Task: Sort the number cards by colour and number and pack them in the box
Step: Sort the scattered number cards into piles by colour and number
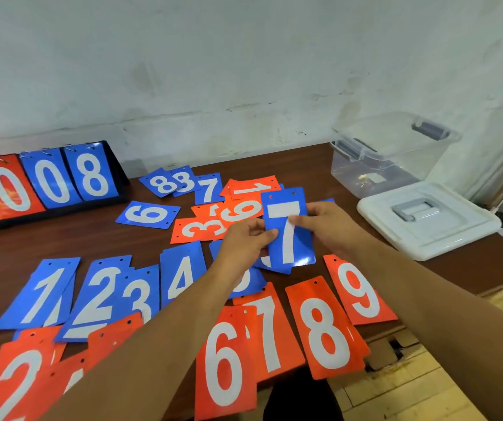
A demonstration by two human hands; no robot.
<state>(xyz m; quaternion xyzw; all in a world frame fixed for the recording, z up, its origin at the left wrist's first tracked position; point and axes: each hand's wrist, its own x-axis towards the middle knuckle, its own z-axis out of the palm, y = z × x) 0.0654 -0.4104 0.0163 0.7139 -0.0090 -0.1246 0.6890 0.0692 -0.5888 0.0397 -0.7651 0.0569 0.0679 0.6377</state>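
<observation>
Number cards [324, 329]: lying glossy blue and orange, white-digited, across the table [98, 244], one blue 7 card [288, 235] being pinched above the spread by thumb and fingers of left hand [244, 241] and right hand [326, 223], one clear box [390, 153] and one lid [426, 217] sitting far right, lower-left orange cards [16, 381] being cut off.

**Cards crowd the desk; bare lanes at left and beside the box**

Bare desk [71, 238] runs as a strip between the scoreboard [92, 177] at the back left and the blue row of cards [47, 296]. Another bare lane lies between the loose cards [241, 212] in the middle and the open box [350, 165] at the back right. The lid [456, 235] lies flat just in front of the box. The red row [326, 332] lines the near edge. The left grip [244, 241] and right grip [326, 223] hold a blue 7 card [289, 238] above the middle, and the left forearm crosses both rows.
</observation>
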